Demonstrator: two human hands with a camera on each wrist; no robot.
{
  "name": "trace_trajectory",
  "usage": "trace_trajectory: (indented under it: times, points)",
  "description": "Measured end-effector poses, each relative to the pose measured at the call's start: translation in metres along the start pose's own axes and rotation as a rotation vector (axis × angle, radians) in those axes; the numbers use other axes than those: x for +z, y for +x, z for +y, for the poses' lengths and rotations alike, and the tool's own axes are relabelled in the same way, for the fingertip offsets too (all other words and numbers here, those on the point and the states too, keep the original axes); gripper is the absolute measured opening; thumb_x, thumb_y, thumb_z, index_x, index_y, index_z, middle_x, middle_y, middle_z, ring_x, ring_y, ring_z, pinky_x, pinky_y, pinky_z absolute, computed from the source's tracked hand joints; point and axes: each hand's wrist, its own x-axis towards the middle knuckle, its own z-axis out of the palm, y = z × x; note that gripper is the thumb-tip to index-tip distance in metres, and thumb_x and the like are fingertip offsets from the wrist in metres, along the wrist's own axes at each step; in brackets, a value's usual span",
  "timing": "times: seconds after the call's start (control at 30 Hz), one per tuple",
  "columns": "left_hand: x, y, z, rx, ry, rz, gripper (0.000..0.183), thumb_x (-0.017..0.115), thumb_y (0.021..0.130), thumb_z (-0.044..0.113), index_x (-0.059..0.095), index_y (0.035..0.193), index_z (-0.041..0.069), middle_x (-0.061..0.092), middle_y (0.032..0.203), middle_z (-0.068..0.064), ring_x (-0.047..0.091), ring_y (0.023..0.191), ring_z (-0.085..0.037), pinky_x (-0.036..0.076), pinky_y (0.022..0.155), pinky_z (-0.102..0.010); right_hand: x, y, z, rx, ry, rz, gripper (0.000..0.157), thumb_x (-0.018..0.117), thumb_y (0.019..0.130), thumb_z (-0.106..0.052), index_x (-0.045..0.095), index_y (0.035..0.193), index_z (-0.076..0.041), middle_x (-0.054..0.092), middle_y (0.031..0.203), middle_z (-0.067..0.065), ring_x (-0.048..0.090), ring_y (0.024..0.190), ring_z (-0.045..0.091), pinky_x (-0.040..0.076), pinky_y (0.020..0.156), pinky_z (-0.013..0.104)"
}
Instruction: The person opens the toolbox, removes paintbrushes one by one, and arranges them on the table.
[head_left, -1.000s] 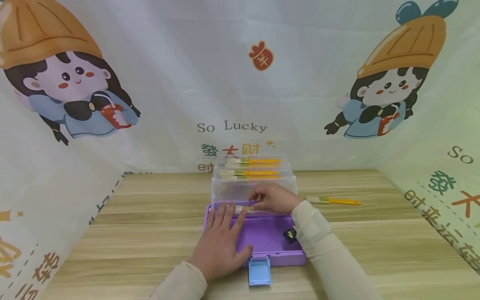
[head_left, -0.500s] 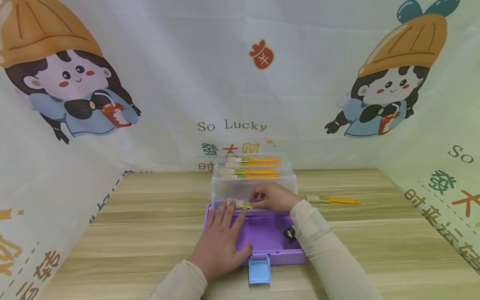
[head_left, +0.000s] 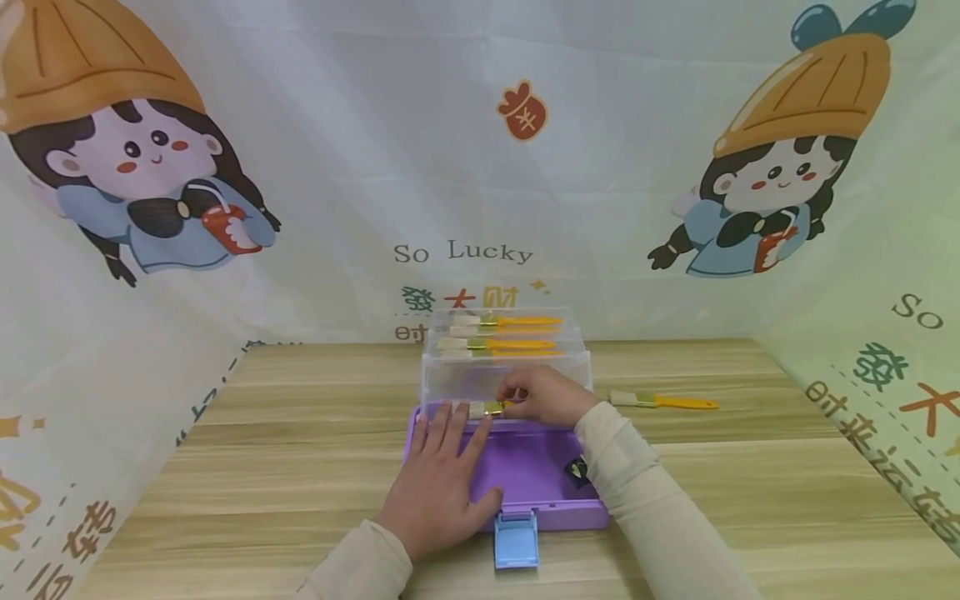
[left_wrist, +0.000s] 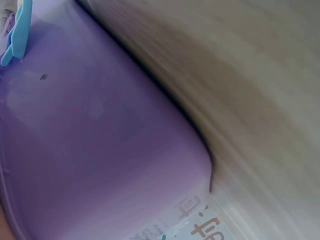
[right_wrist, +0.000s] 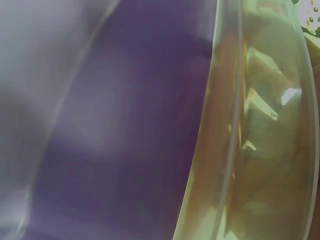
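A purple box [head_left: 525,467] with a blue latch [head_left: 517,542] at its front lies open on the table, its clear lid [head_left: 461,382] raised at the back. My right hand [head_left: 551,396] pinches a paintbrush [head_left: 492,409] by its handle at the box's back edge, bristles to the left; the rest of the handle is hidden by the fingers. My left hand [head_left: 442,483] lies over the box's left part with fingers spread, its fingertips right at the bristles. The left wrist view shows the box's purple outer side [left_wrist: 100,125]; the right wrist view shows purple box surface [right_wrist: 125,115] and clear plastic.
Several yellow-handled paintbrushes [head_left: 525,344] lie in the raised clear lid. Another paintbrush [head_left: 663,401] lies on the wooden table [head_left: 300,450] to the right. A small black item [head_left: 577,472] sits in the box by the right sleeve. A printed curtain [head_left: 600,183] encloses the table.
Since a second ago, the pinched paintbrush has shifted slightly back, toward the clear lid, and its metal band shows more. Both hands have stayed nearly in place.
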Motion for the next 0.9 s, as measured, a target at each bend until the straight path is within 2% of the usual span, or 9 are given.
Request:
trace_trajectory:
  times: [0.37, 0.63, 0.9]
  points:
    - [0.0, -0.002, 0.0, 0.004, 0.009, -0.012, 0.081, 0.049, 0.09, 0.059, 0.038, 0.154, 0.011, 0.028, 0.158, -0.022, 0.018, 0.147, -0.04, 0.013, 0.114, -0.063, 0.001, -0.004, -0.002, -0.037, -0.006, 0.079, 0.012, 0.075, 0.087, -0.012, 0.075, 0.099, -0.008, 0.069, 0.089, -0.004, 0.059, 0.08, 0.01, 0.051, 0.076, 0.03]
    - [-0.001, -0.001, 0.0, 0.004, -0.005, -0.002, 0.081, 0.052, 0.089, 0.058, 0.038, 0.154, 0.011, 0.029, 0.157, -0.021, 0.019, 0.147, -0.04, 0.013, 0.115, -0.063, -0.003, -0.005, -0.003, -0.027, -0.056, 0.141, 0.016, 0.071, 0.089, -0.013, 0.074, 0.104, -0.008, 0.069, 0.093, -0.002, 0.06, 0.083, 0.012, 0.051, 0.077, 0.031]
    - [-0.003, -0.001, 0.001, 0.004, 0.0, -0.017, 0.082, 0.05, 0.09, 0.059, 0.036, 0.155, 0.011, 0.026, 0.159, -0.022, 0.018, 0.147, -0.04, 0.012, 0.115, -0.062, -0.011, -0.008, -0.007, -0.025, -0.017, 0.153, 0.016, 0.07, 0.089, -0.012, 0.073, 0.105, -0.007, 0.068, 0.093, 0.0, 0.061, 0.084, 0.013, 0.052, 0.077, 0.032]
